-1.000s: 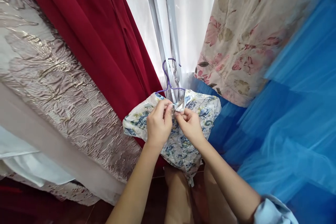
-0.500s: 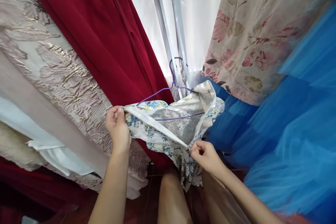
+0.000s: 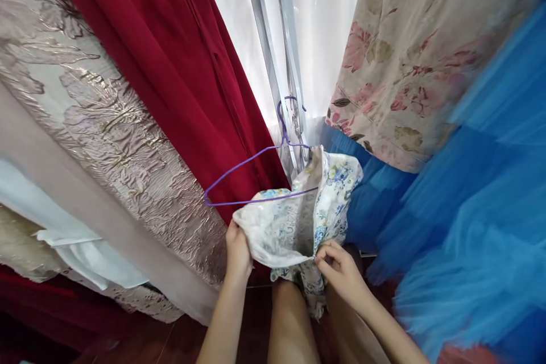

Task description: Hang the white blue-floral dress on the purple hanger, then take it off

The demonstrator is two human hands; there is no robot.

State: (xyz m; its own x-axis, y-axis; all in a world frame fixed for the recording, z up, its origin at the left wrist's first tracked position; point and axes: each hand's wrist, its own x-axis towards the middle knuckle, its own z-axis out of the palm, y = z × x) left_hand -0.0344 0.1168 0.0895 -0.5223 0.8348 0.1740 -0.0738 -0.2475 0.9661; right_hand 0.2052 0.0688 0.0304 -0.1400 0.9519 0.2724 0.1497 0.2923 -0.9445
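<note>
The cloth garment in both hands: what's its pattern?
The white cloth garment has a blue-and-yellow floral print, clearest in head view.

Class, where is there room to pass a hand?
Likely the exposed left end of the purple wire hanger, between its upper and lower bars, dark red fabric behind. Crowded: the hanger's right end, inside the white-and-blue floral cloth garment, gripped by left hand and right hand.

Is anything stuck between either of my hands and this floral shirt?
Nothing visible: your left hand and right hand both pinch the shirt directly by its edge. The purple hanger is beyond them, one end hidden inside the shirt.
</note>
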